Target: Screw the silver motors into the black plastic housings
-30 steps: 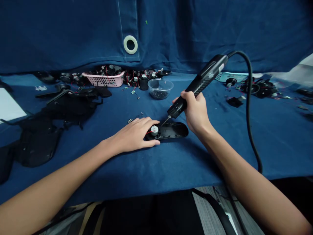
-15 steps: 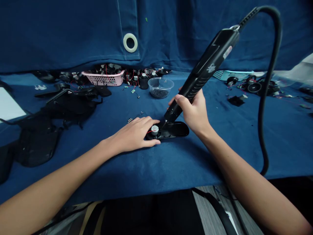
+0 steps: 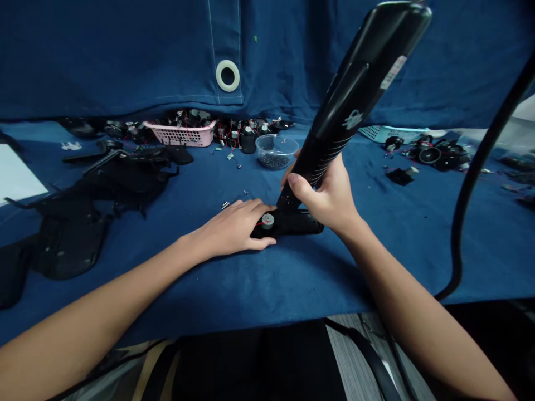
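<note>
My right hand (image 3: 324,189) is wrapped around a black electric screwdriver (image 3: 334,122), which leans up to the right with its lower end over a long black plastic housing (image 3: 298,224). The bit is hidden from view. Flat on the cloth lies the housing, its left end gripped between the thumb and fingers of my left hand (image 3: 236,228). A small silver motor (image 3: 268,221) with a red wire sits in that end, between my thumb and forefinger. Beyond my left fingers lie a few tiny metal pieces (image 3: 226,205).
A clear plastic bowl (image 3: 276,146) of small dark screws stands behind the housing. Black parts (image 3: 125,178) are piled at the left. A pink basket (image 3: 184,135) and a teal basket (image 3: 390,135) stand at the back. The screwdriver's thick cable (image 3: 457,223) hangs on the right.
The screwdriver has tilted more upright, its top rising and coming closer to the camera, and its cable has swung right. My left hand still grips the housing.
</note>
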`<state>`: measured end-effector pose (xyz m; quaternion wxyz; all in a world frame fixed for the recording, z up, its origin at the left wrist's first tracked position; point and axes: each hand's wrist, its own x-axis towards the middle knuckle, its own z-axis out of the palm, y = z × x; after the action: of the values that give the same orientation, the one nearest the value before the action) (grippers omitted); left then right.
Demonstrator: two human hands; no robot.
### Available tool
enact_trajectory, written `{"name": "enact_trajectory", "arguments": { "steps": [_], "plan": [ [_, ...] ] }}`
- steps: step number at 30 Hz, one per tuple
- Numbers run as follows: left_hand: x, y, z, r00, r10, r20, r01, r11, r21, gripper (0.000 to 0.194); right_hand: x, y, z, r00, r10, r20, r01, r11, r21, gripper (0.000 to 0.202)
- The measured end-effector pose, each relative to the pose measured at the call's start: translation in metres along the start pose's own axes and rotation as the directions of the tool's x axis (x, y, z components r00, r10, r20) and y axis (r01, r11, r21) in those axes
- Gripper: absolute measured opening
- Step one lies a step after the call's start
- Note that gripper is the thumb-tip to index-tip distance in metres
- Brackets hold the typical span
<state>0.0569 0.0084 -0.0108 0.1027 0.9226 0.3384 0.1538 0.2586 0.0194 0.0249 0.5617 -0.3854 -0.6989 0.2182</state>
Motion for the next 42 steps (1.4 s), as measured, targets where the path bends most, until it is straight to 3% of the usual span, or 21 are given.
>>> {"name": "enact_trajectory", "arguments": {
  "steps": [10, 27, 31, 34, 38, 42],
  "plan": [
    [0.000, -0.001, 0.001, 1.000, -0.004, 0.005, 0.004, 1.000, -0.006, 0.056, -0.004, 0.008, -0.002, 0.997, 0.045, -0.068, -0.039, 0.996, 0.085, 0.035],
    [0.000, -0.001, 0.002, 1.000, 0.004, 0.003, -0.004, 1.000, 0.004, 0.058, -0.008, 0.011, -0.002, 0.995, -0.062, -0.080, 0.056, 0.996, -0.065, 0.032],
    [0.001, -0.002, 0.001, 1.000, 0.000, 0.009, -0.001, 1.000, 0.006, 0.056, -0.004, 0.007, -0.001, 0.987, -0.159, -0.024, 0.152, 0.972, -0.177, 0.038],
    [0.001, -0.002, 0.001, 1.000, 0.002, 0.023, -0.002, 1.000, 0.022, 0.058, 0.001, -0.005, 0.003, 0.972, -0.216, 0.090, 0.231, 0.948, -0.219, 0.045],
    [0.000, -0.002, 0.001, 0.998, -0.024, 0.052, 0.021, 0.999, 0.046, 0.064, 0.004, -0.020, 0.016, 0.951, -0.215, 0.224, 0.244, 0.963, -0.111, 0.042],
    [0.000, 0.000, 0.001, 0.999, -0.039, 0.035, 0.037, 0.998, 0.050, 0.062, 0.006, -0.025, 0.031, 0.956, -0.195, 0.217, 0.167, 0.975, 0.144, 0.037]
  ]
}}
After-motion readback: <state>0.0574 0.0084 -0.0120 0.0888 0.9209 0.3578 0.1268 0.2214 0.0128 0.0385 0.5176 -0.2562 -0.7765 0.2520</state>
